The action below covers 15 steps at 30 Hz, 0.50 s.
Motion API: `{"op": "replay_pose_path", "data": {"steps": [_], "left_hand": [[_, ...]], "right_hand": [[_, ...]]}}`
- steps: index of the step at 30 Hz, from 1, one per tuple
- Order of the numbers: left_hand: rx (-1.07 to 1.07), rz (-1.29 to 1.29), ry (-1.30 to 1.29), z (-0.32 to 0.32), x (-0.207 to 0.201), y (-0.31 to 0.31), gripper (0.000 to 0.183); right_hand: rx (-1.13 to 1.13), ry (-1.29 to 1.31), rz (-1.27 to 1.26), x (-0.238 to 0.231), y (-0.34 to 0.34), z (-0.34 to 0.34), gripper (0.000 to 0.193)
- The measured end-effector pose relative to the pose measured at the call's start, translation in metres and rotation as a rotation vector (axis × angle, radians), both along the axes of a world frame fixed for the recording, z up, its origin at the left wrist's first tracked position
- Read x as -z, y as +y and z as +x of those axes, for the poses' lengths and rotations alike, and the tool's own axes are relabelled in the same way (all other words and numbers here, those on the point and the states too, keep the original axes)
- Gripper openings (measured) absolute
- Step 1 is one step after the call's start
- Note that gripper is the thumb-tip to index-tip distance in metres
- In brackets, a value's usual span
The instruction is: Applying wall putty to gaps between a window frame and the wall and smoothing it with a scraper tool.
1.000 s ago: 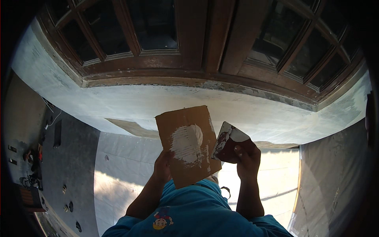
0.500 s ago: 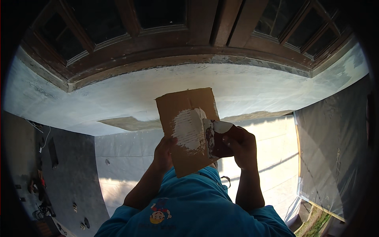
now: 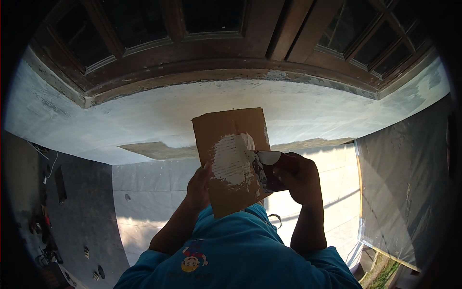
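My left hand [image 3: 197, 189] grips the lower left edge of a brown cardboard sheet [image 3: 211, 126], holding it tilted in front of my body. White putty [image 3: 227, 163] is smeared thickly over the sheet's middle, with a raised lump towards its upper right. Closed around a flat, dark putty spreader [image 3: 269, 158], my right hand [image 3: 302, 179] is at the sheet's right side. Putty coats the spreader's left edge, which lies against the cardboard beside the white patch. My right fingers partly hide the spreader.
Ahead is a pale plastered wall [image 3: 183, 111] with bare grey patches along its lower edge. Brown wooden window frames [image 3: 221, 50] with dark panes sit above it. Light sheeting [image 3: 154, 188] covers the floor below, and a grey sheet [image 3: 399, 173] lies at the right.
My right hand and the spreader have shifted slightly right and down, and the spreader has tilted. The cardboard has moved a little to the right, still in my left hand.
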State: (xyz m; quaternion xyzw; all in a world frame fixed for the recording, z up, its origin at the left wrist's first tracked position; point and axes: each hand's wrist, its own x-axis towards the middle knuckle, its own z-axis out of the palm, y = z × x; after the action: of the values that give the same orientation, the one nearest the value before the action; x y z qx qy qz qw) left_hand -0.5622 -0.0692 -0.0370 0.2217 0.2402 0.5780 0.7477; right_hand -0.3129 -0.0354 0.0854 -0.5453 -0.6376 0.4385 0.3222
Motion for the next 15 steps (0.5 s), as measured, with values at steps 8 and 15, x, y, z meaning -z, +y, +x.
{"op": "replay_pose_path", "data": {"steps": [8, 15], "left_hand": [[-0.239, 0.552, 1.201, 0.008, -0.003, -0.010, 0.048], [-0.060, 0.298, 0.814, 0.021, -0.016, -0.008, 0.048]], "right_hand": [[0.061, -0.015, 0.020, 0.008, -0.001, 0.000, 0.026], [0.081, -0.047, -0.022, 0.006, -0.001, -0.006, 0.026]]}}
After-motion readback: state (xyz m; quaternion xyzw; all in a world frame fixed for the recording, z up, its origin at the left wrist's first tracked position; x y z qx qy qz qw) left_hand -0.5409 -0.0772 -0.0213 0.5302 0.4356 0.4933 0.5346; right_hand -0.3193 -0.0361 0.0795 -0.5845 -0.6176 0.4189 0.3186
